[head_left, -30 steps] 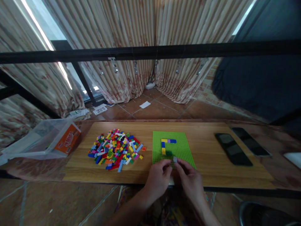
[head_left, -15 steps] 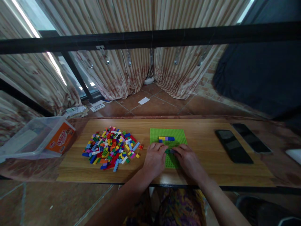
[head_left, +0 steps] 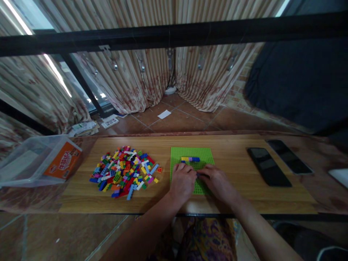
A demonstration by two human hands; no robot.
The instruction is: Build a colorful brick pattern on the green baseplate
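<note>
A green baseplate [head_left: 209, 156] lies on the wooden table in front of me. Across its upper part runs a row of yellow, purple and blue bricks [head_left: 190, 159]. My left hand [head_left: 182, 181] rests over the left of the plate, fingers curled and closed, hiding what is under them. From the right, my right hand [head_left: 216, 179] meets it, with thumb and fingers pinched at a small dark piece, perhaps a brick, close to the left fingertips. The fingers cover most of that piece, so its kind and full shape cannot be made out.
A heap of mixed coloured bricks [head_left: 125, 170] spreads over the table's left half. Beyond it stands a clear plastic box [head_left: 29, 159] with an orange label. Two dark phones [head_left: 269, 166] lie at the right. A black rail [head_left: 168, 34] crosses in front of the curtains.
The view has shifted slightly. My left fingers have curled in more over the plate, and both hands' fingertips are closer together. The row of bricks stays in place.
</note>
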